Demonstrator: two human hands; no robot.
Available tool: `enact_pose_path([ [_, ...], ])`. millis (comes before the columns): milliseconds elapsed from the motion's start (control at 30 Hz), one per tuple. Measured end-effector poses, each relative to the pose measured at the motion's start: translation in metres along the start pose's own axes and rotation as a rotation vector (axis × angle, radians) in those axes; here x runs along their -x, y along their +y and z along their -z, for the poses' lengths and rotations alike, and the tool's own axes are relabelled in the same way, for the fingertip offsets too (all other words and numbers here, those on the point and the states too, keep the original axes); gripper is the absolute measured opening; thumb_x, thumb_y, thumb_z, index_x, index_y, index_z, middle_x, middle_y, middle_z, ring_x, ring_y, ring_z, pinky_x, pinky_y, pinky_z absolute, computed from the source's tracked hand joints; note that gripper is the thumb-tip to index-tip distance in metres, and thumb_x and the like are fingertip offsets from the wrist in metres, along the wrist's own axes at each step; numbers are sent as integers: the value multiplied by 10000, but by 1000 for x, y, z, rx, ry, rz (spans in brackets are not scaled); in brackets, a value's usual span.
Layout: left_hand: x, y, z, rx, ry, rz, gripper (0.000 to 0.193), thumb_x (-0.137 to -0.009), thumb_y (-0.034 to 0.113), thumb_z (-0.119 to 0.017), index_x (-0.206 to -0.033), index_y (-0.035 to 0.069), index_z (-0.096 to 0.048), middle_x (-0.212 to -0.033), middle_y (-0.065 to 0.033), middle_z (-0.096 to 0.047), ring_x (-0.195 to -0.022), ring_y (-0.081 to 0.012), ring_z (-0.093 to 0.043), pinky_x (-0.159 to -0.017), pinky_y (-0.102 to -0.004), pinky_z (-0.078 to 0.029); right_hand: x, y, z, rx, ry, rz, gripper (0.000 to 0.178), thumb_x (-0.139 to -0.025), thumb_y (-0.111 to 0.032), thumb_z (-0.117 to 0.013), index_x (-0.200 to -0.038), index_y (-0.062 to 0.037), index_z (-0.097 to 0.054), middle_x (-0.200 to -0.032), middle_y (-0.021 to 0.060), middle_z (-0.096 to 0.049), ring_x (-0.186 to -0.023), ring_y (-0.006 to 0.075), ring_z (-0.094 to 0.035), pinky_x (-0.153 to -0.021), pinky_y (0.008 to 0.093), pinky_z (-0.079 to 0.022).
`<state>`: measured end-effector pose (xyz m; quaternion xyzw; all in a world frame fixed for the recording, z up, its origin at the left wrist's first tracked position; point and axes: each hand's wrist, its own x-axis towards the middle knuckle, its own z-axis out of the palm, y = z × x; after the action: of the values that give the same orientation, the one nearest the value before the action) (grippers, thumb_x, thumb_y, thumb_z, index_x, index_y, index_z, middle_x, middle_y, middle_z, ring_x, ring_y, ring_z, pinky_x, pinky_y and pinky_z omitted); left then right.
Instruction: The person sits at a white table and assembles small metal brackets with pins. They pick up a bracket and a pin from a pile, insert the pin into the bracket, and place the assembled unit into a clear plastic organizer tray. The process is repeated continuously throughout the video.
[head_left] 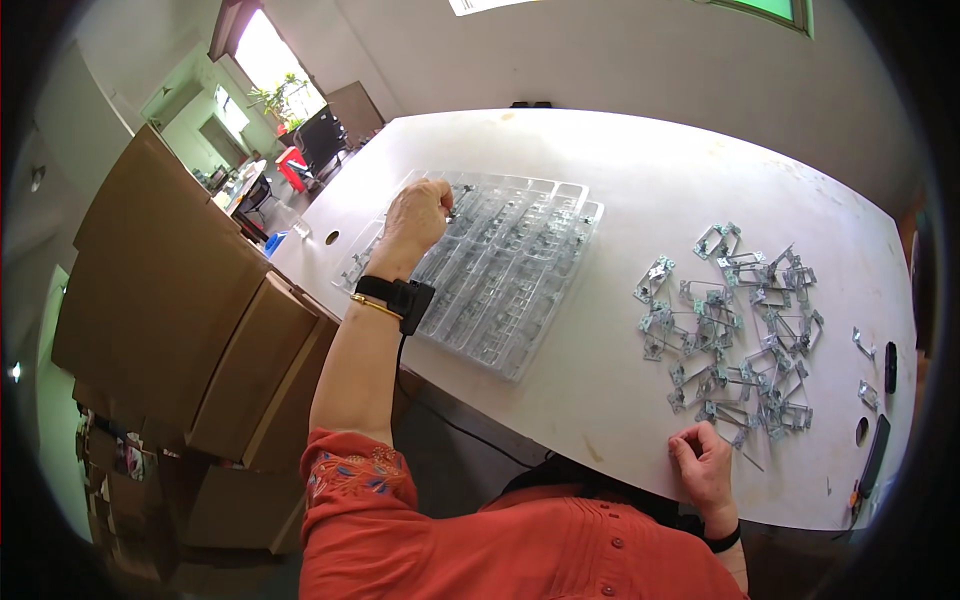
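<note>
My left hand (418, 218) reaches over the far left part of a clear plastic tray (515, 355). Its fingers are pinched at one of the tray's compartments, and whatever they hold is hidden. Small metal parts sit in several compartments. My right hand (705, 468) rests at the table's near edge, fingers curled closed; their inside is hidden from view. Just beyond it lies a loose pile of silvery metal brackets with thin rods (745, 375), spread over the right side of the table. None of the pile visibly touches the right hand.
All this lies on a white table (600, 420). Two loose metal pieces (868, 395), a black oblong object (890, 368) and a dark long-handled tool (873, 460) lie near its right edge. Cardboard boxes (170, 290) stand stacked at the left. A black cable (450, 425) hangs below the near edge.
</note>
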<state>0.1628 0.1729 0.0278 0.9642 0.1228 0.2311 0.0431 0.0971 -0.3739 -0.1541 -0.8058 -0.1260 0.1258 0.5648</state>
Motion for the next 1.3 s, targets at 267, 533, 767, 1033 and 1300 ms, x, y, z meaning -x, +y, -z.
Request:
enact_pose_path([
  [267,-9,-12,-27,14,-107,39,126,-868,9,-727,-970,36,-795,-1003,-191,-779,-972,-359,-760,-890,-450,-593,-2,1,-2,-18,6,-5,99,-1007,-63,-787,-974,-9,-711,-791,66,-747,-715,130,-704,-679,295,-550],
  [533,-14,-15,-38,37,-223,128,158,-858,-20,-700,-967,54,-787,-1067,-210,-785,-1065,-408,-761,-935,-486,-598,-2,4,-5,9,29,43,113,-1011,-81,-797,-977,-15,-712,-773,55,-729,-693,122,-680,-662,294,-536],
  [767,-15,-19,-46,-32,-205,112,188,-840,-43,-680,-953,70,-780,-1089,-201,-780,-1088,-413,-754,-944,-489,-595,1,11,-7,9,45,59,109,-1009,-81,-801,-977,-27,-711,-771,53,-725,-690,115,-674,-655,292,-527],
  [1033,-15,-10,-52,-124,-172,73,152,-861,-21,-682,-924,87,-768,-1092,-167,-764,-1104,-400,-743,-956,-485,-594,2,11,-9,24,69,91,117,-1004,-85,-809,-977,-29,-710,-798,73,-739,-699,150,-698,-668,308,-542],
  [1300,-12,-1,-51,-172,-214,72,201,-847,-55,-665,-953,60,-790,-1111,-196,-768,-1100,-409,-748,-974,-482,-588,3,11,-9,44,66,88,116,-993,-79,-809,-976,-22,-710,-837,112,-743,-723,207,-722,-687,334,-555],
])
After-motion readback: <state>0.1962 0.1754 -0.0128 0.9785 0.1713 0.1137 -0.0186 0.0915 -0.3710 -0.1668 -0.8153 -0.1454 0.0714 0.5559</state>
